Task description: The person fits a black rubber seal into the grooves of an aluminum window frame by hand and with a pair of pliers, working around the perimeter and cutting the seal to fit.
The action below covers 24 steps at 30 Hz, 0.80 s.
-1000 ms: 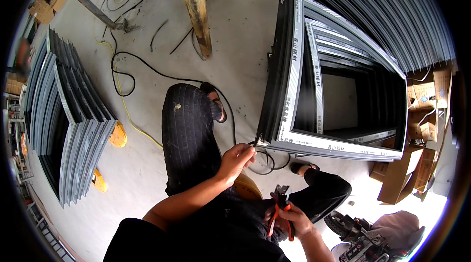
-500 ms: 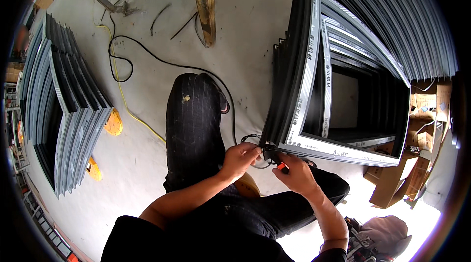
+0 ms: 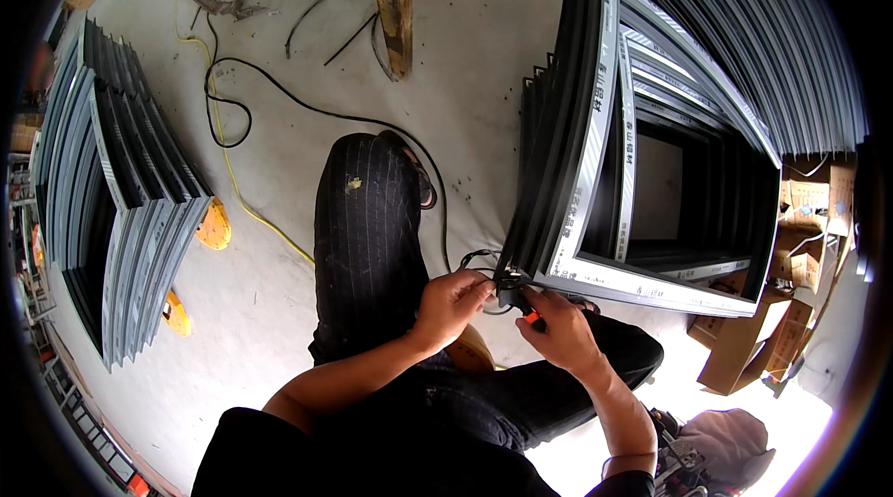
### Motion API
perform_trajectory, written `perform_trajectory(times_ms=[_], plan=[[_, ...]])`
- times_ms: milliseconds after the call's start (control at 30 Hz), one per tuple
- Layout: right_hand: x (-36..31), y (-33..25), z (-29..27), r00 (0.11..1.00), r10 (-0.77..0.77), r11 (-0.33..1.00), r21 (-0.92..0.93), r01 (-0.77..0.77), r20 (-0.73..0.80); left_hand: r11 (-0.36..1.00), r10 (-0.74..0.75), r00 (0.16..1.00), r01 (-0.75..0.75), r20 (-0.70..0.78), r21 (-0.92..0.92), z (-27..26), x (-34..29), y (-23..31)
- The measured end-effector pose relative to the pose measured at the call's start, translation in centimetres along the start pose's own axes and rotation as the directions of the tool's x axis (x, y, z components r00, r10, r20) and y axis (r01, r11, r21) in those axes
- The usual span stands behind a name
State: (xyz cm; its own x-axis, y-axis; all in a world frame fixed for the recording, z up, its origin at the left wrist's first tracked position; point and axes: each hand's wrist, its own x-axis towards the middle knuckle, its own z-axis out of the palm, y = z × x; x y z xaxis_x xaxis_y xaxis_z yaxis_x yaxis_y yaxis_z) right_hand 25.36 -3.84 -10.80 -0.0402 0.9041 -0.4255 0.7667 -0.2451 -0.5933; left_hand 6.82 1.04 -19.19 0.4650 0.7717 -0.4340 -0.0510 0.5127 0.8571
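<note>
My left hand [image 3: 453,305] is closed in a pinch at the lower left corner of a stack of dark window frames [image 3: 581,190]. Between its fingertips is the thin black cord [image 3: 476,258], which loops beside the corner. Wrapped round a small black hand tool with an orange-red part [image 3: 534,318], my right hand [image 3: 562,330] is just to the right. The tool's black head is at the frame corner, close to my left fingertips; its exact kind is hard to make out. Pale printed film covers the top frame's face.
A long black cord [image 3: 326,111] and a yellow cord [image 3: 233,183] lie across the floor. Another stack of frames [image 3: 153,227] stands at left, more dark profiles [image 3: 753,41] at far right. Cardboard boxes [image 3: 744,348] sit beyond the frames; a rusty metal leg [image 3: 389,9] stands ahead.
The view has shifted slightly. The tool's black head shows more plainly at the frame corner, between my hands. Both hands keep their grips, nearly in place.
</note>
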Motion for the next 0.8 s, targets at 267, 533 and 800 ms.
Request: perform_trajectory(times_ms=[267, 533, 800], plan=[[0.2, 0.0, 0.1, 0.999, -0.036, 0.998, -0.058, 0.035, -0.025, 0.928, 0.155, 0.988, -0.153, 0.022, 0.340, -0.1, -0.2, 2.0], [0.4, -0.5, 0.3, 1.000, -0.011, 0.996, -0.092, 0.009, -0.021, 0.864, 0.229, 0.973, -0.216, 0.026, 0.455, -0.2, 0.0, 2.7], [0.5, -0.6, 0.8, 0.999, -0.010, 0.996, -0.091, 0.006, -0.044, 0.824, 0.257, 0.965, -0.251, 0.060, 0.508, -0.5, 0.3, 3.0]])
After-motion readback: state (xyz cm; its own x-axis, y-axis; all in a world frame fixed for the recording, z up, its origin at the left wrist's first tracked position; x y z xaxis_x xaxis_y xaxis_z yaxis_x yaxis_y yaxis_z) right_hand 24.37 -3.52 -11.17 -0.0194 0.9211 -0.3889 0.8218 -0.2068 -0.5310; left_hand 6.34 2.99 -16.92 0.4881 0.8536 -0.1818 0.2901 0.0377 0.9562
